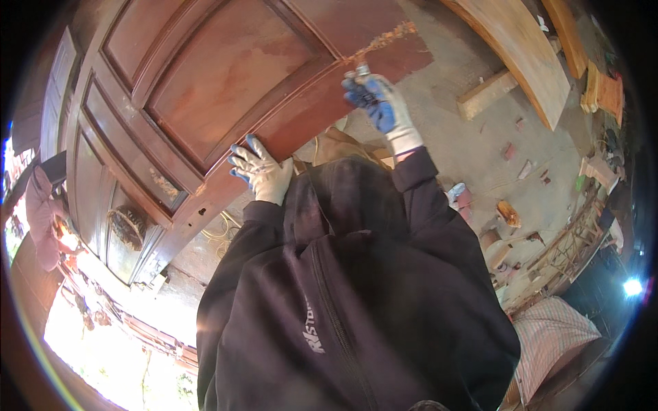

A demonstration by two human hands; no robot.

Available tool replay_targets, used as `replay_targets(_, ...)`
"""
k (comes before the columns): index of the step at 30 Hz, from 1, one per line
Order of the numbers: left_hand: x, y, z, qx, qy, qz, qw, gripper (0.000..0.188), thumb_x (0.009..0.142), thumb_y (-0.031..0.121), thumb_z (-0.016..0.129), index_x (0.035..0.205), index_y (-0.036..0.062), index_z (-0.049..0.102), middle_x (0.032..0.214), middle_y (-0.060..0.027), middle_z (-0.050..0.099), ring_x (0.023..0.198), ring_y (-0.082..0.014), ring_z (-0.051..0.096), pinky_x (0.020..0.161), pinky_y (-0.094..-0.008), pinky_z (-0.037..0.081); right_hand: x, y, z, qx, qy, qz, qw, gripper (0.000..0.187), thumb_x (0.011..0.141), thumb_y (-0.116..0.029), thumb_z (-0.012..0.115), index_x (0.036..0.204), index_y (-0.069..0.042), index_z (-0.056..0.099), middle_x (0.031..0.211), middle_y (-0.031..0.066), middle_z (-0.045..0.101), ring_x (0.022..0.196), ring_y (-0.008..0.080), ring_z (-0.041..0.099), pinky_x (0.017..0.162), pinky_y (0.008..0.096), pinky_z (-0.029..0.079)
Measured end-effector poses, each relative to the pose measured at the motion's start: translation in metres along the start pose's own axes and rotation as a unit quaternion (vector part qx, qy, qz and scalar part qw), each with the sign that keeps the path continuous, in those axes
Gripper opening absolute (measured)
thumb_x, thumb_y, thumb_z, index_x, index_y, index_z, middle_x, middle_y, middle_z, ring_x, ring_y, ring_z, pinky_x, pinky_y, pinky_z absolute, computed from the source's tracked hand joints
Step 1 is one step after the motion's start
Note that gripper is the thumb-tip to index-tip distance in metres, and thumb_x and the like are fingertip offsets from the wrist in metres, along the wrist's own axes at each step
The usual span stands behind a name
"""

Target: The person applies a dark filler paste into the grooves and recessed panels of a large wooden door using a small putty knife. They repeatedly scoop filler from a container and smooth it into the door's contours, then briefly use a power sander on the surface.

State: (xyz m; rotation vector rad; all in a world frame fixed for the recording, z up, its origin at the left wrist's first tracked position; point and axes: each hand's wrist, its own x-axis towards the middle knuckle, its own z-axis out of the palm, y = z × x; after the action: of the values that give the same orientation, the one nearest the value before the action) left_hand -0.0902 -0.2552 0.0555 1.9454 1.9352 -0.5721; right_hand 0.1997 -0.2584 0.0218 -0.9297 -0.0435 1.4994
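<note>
Workshop floor (445, 151), littered. Brown panelled door (233, 75) lies before the worker. Left hand (262, 172): fingers spread on its near edge. Right hand (377, 103): fingers closed around small grey object (362, 69). Work judged unfinished: crumbly tan strip (385, 42) remains toward right corner.

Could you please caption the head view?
Blue-white-gloved left hand on brown panelled wooden door; similarly gloved right hand near its crumbly orange streak.

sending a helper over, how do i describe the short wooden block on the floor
From the big reddish-brown panelled door, look right past the gloved right hand to the grey floor. At the long wooden slab's edge lies the wooden block, much shorter and narrower than that slab.
</note>
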Motion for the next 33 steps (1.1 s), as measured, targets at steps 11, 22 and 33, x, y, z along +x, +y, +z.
replay_targets(11, -0.007, -0.014, 0.007, -0.073, 0.061, 0.044, 0.995, 0.106, 0.079, 0.044, 0.072, 0.157, 0.0034, 0.013, 0.156, -0.0404, 0.005, 0.142, -0.0625, 0.004, 0.112, -0.0720, 0.005, 0.034, -0.052, -0.055, 0.033, 0.119, -0.103, 0.987, 0.031, 0.099, -0.020, 0.059, 0.120, 0.002, 0.061, 0.127, 0.0189, 0.064, 0.114, 0.0321, 0.065, 0.099, 0.0476, 0.055)
replay_targets(22, -0.025, -0.068, 0.022, -0.081, 0.146, 0.136, 0.977, 0.077, 0.083, 0.022, 0.066, 0.153, 0.0174, 0.035, 0.160, -0.0188, 0.026, 0.146, -0.0459, 0.023, 0.120, -0.0579, 0.016, 0.041, -0.053, -0.053, 0.005, 0.139, -0.117, 0.983, 0.034, 0.099, -0.023, 0.059, 0.125, 0.000, 0.058, 0.131, 0.0164, 0.062, 0.117, 0.0283, 0.063, 0.099, 0.0415, 0.055)
replay_targets(33, -0.065, -0.144, 0.064, -0.091, 0.152, 0.010, 0.984, 0.080, 0.086, 0.035, 0.063, 0.154, 0.0100, 0.031, 0.160, -0.0215, 0.026, 0.147, -0.0452, 0.020, 0.119, -0.0587, 0.012, 0.042, -0.050, -0.049, -0.043, 0.193, -0.148, 0.969, 0.031, 0.097, -0.025, 0.064, 0.120, -0.005, 0.062, 0.123, 0.0106, 0.067, 0.109, 0.0244, 0.067, 0.090, 0.0368, 0.058)
